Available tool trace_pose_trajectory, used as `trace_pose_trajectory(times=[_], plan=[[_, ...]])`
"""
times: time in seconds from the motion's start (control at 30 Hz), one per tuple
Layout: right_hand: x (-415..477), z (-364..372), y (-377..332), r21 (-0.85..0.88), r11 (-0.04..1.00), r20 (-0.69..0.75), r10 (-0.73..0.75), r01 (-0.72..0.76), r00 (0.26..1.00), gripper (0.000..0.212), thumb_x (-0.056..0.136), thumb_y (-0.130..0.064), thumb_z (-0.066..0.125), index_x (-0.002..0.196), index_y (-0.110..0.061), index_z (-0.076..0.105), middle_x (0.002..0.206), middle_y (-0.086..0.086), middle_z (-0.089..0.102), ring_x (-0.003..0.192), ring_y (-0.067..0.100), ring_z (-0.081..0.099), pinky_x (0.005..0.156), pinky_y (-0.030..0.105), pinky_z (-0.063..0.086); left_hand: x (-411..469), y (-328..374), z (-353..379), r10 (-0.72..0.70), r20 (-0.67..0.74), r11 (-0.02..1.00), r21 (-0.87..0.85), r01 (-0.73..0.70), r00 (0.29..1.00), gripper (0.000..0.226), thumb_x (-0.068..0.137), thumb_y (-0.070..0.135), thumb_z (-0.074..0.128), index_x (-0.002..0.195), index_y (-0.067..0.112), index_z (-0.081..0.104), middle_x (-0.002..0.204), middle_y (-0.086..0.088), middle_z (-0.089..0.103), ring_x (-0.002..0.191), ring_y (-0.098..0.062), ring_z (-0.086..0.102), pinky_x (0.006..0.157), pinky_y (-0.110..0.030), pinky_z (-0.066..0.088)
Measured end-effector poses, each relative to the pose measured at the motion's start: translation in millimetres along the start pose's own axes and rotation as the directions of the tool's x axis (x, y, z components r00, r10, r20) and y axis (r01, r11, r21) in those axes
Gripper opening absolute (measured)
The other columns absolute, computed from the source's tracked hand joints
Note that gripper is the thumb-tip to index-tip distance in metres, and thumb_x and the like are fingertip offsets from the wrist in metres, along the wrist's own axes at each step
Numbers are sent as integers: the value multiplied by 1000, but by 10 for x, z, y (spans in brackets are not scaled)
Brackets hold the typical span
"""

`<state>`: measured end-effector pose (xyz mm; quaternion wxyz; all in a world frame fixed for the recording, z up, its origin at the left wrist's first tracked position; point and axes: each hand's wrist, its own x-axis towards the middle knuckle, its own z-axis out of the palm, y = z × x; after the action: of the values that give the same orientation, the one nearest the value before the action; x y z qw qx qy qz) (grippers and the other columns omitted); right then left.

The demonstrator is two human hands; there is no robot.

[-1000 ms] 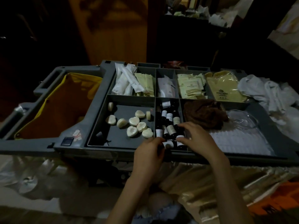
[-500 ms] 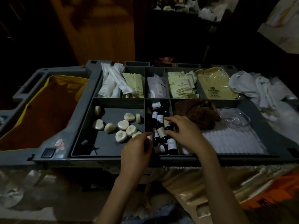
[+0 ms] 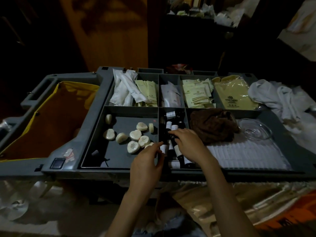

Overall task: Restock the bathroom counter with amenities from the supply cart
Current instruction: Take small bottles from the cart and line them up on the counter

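Head view is showing me leaning over the supply cart (image 3: 95, 170), both hands working at the narrow bottle compartment (image 3: 171, 109) in the middle of its top tray. The small dark bottles (image 3: 169, 124) are lying and standing jumbled inside that compartment, white labels showing.

My left hand (image 3: 147, 161) is reaching in over the compartment's left edge, fingers loosely extended and touching a label, gripping nothing I can see. My right hand (image 3: 188, 142) is arching over the compartment's middle with fingers curled down among the bottles. Whether they are pinching one I cannot tell, since the knuckles are hiding the tips.

Round wrapped soaps (image 3: 135, 135) are lying just left of the compartment, a brown cloth (image 3: 212, 127) just right of it, and paper sachets (image 3: 195, 93) behind it.

I am judging these bottles light, rigid and smooth, probably slippery and quick to roll. I am thinking the best hold is across the body below the cap, thumb against two fingers, lifting straight up.
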<state>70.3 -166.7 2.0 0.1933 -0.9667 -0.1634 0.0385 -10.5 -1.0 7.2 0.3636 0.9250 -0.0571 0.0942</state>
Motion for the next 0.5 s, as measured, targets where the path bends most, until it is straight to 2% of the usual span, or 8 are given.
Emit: trace_pose_trajectory(times=[0.1,0.2,0.33,0.5], plan=[[-97,27,43,140,990,-39,0,6,999,38,97,-5,45,132,-16,57,129,2,56,121,24,50,102,33,40,3,11,4,6,-5,1000,8,-5,1000,37,90,23,63,127,26,59,102,8,67,93,-10,62,70,-25,50],[-169,15,66,185,983,-46,6,2,999,36,98,-6,45,130,-19,58,127,0,53,113,23,52,95,30,42,-9,21,8,8,-10,1000,7,-8,1000,38,90,22,63,127,26,59,101,7,67,92,-11,63,68,-26,51],[-219,-55,27,325,946,-103,21,14,994,31,98,-9,49,123,-23,61,114,-6,51,101,11,55,84,22,45,-23,38,15,11,-1,1000,6,-11,1000,39,90,21,62,128,26,57,102,7,67,92,-11,62,68,-31,53],[-200,-101,23,450,893,-151,78,-2,985,26,92,-11,62,114,-24,67,106,-8,54,100,7,56,89,22,47,19,29,14,5,1,1000,11,-5,1000,39,90,23,62,129,27,57,102,8,67,93,-11,61,72,-32,53]])
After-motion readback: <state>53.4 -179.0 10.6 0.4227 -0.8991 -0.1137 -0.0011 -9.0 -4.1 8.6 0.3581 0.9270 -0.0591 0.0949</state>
